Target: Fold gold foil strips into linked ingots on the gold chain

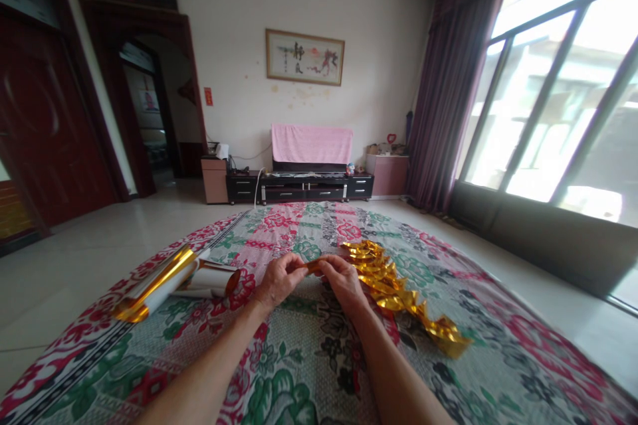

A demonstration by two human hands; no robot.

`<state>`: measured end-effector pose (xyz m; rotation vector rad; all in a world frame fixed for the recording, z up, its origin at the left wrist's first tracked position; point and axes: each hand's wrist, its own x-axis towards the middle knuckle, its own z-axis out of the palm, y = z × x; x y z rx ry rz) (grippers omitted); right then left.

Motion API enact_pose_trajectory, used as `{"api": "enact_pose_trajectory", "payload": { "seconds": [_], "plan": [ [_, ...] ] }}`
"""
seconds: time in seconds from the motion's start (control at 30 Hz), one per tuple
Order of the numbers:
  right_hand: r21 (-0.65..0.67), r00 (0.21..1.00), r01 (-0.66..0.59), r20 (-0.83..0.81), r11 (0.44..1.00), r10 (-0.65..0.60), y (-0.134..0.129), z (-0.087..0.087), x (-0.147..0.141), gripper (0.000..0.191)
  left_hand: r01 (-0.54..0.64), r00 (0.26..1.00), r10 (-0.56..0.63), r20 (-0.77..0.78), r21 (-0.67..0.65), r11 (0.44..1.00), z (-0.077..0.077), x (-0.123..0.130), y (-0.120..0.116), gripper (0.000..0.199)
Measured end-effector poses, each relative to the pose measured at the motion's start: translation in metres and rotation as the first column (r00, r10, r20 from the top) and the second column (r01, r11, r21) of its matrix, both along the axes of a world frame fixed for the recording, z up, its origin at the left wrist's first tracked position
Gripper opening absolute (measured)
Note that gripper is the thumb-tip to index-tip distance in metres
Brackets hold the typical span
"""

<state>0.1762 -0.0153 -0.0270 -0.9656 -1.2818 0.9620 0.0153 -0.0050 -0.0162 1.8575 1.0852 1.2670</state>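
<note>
Between my two hands is a small folded strip of gold foil paper, held just above the patterned cloth. My left hand pinches its left end, fingers closed. At the other end, my right hand pinches the strip between thumb and fingers. Close to the right hand lie several folded gold foil ingots, in a row running down toward the right. On the left lie curled sheets of gold foil paper, white on one side and gold on the other.
The cloth covers a large rounded surface in front of me. Beyond it, a low black TV cabinet stands against the wall, with a pink towel over the screen. Purple curtains and a window are on the right; a dark red door is on the left.
</note>
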Motion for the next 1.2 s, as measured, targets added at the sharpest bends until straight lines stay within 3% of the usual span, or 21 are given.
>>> {"api": "enact_pose_trajectory", "payload": {
  "seconds": [0.3,0.83,1.1,1.2],
  "plan": [
    [0.033,1.000,-0.025,0.016,0.999,0.025,-0.0004,0.0011,-0.0015,0.026,0.115,0.993,-0.115,0.001,-0.077,0.990,0.0006,-0.0004,0.0025,0.020],
    [0.091,0.987,-0.082,0.143,0.992,0.069,-0.0053,0.0045,-0.0026,0.018,0.032,0.993,-0.036,-0.110,-0.043,0.999,0.0022,-0.0008,-0.0004,0.018],
    [-0.112,0.994,-0.107,-0.016,0.988,0.106,-0.0057,0.0078,-0.0031,0.033,0.048,0.998,-0.045,0.037,-0.109,0.993,0.0027,0.0014,0.0014,0.020],
    [-0.125,0.996,-0.082,-0.027,0.989,0.080,-0.0061,0.0080,-0.0028,0.035,0.042,0.998,-0.035,0.058,-0.113,0.993,0.0017,0.0018,0.0021,0.022]
  ]
}}
